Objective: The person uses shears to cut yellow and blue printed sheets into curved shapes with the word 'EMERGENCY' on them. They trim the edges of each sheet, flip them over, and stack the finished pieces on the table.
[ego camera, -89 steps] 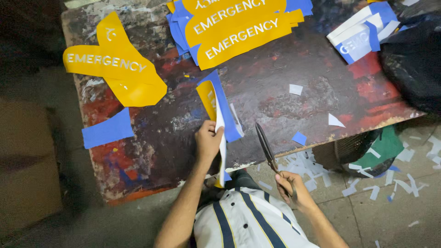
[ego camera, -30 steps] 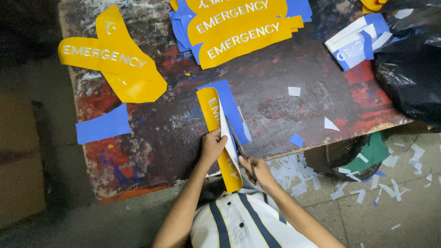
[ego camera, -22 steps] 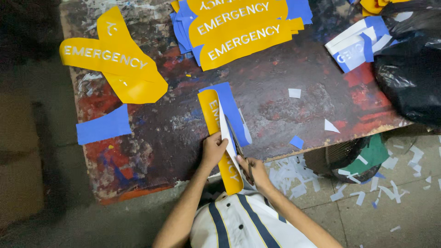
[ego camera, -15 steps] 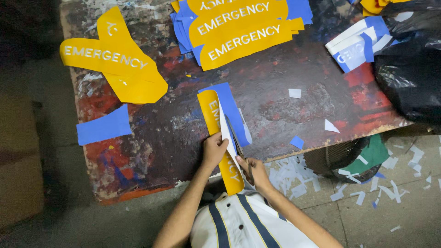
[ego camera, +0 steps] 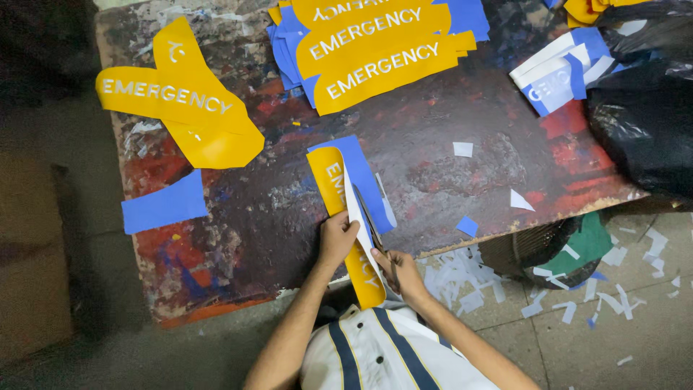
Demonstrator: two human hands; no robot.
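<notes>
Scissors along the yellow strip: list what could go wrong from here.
1. The left hand pinches the yellow strip right beside the scissors that the right hand works; a slip could nick the fingers.
2. The strip hangs over the table edge, so it may flex and the cut could wander into the white lettering.
3. Offcuts could join the paper scraps on the floor.

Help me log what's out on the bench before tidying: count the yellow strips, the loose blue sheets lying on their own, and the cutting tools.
Yellow strips: 6 – two crossed at left, three stacked at top, one in the left hand
Loose blue sheets: 1
Scissors: 1, in the right hand
Total: 8
</notes>
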